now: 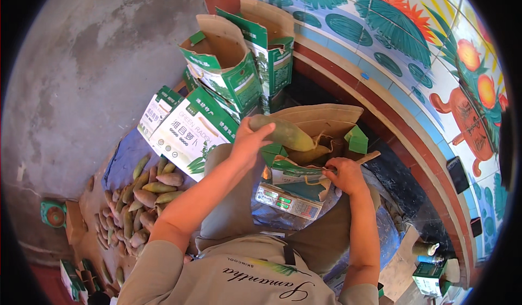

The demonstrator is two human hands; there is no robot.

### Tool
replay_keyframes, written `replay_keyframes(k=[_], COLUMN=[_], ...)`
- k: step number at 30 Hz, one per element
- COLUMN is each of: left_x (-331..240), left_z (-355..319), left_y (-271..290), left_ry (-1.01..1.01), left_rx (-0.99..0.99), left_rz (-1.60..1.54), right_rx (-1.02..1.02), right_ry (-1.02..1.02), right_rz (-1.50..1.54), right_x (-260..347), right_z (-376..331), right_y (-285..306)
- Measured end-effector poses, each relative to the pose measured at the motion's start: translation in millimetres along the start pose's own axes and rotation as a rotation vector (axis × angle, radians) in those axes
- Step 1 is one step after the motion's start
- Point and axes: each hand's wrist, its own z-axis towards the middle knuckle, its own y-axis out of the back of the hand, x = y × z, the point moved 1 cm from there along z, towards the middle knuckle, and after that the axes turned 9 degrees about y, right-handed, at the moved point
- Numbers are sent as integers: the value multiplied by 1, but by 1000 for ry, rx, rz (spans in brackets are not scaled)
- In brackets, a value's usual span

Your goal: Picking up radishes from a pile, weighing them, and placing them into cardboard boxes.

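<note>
My left hand (253,139) is closed round the rear end of a long green radish (291,135). The radish points into the mouth of an open green-and-white cardboard box (298,170). Inside the box, part of another radish (311,155) shows beneath the held one. My right hand (348,175) grips the box's near right rim, its fingers bent over the edge. Under the box sits a digital scale (288,200) with a lit green display, between my knees. How full the box is cannot be seen.
A heap of radishes (136,207) lies on the floor at left, beside a blue sheet (128,158). Open cardboard boxes (231,82) stand ahead, with a white-and-green box (190,131) lying nearer. A curved, painted tile wall (380,38) borders the right. Bottles (427,250) stand at lower right.
</note>
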Motion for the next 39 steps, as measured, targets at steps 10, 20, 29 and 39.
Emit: replay_keyframes(k=[10, 20, 29, 39], left_x=[36, -16, 42, 207], left_z=[27, -24, -51, -121], left_y=[-7, 92, 232, 402], left_ry=[32, -408, -386, 199], left_rx=[119, -98, -473, -729], left_rz=[168, 313, 573, 1018], right_rx=[-8, -14, -77, -273], right_ry=[9, -32, -35, -95], right_rz=[19, 97, 132, 147], right_x=[-5, -2, 6, 10], right_z=[0, 1, 5, 13], right_y=[0, -1, 5, 5])
